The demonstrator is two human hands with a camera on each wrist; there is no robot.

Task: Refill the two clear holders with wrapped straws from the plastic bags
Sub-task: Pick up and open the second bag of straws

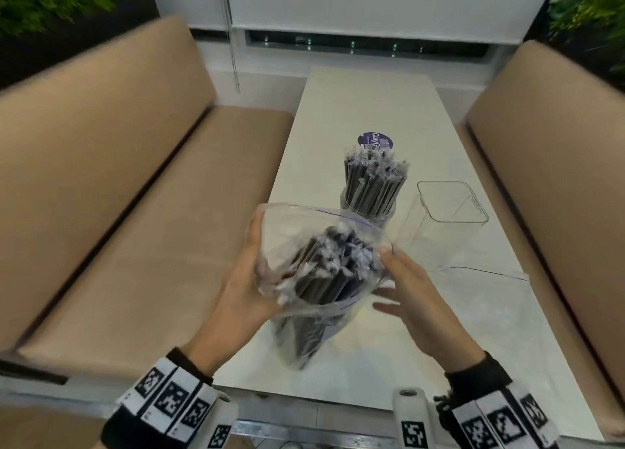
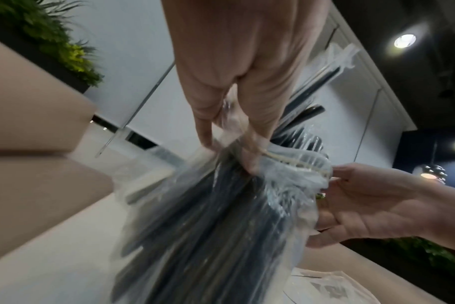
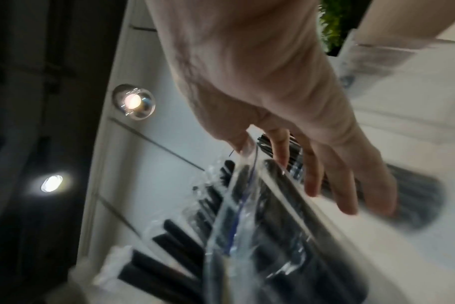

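A clear zip plastic bag [image 1: 301,218] full of black wrapped straws [image 1: 324,273] is held upright above the white table [image 1: 368,103], its mouth gaping wide. My left hand [image 1: 260,256] grips the bag's left rim; the left wrist view shows the left hand [image 2: 229,133] pinching the film of the bag [image 2: 221,226]. My right hand [image 1: 389,279] pinches the right rim between thumb and forefinger, the other fingers straight. A round clear holder [image 1: 368,212] packed with wrapped straws stands behind the bag. Beside it to the right stands a square clear holder [image 1: 449,208], empty.
A flat empty plastic bag [image 1: 480,296] lies on the table to the right, in front of the square holder. A purple round sticker [image 1: 375,140] sits behind the round holder. Tan padded benches [image 1: 118,178] [image 1: 558,151] flank the narrow table.
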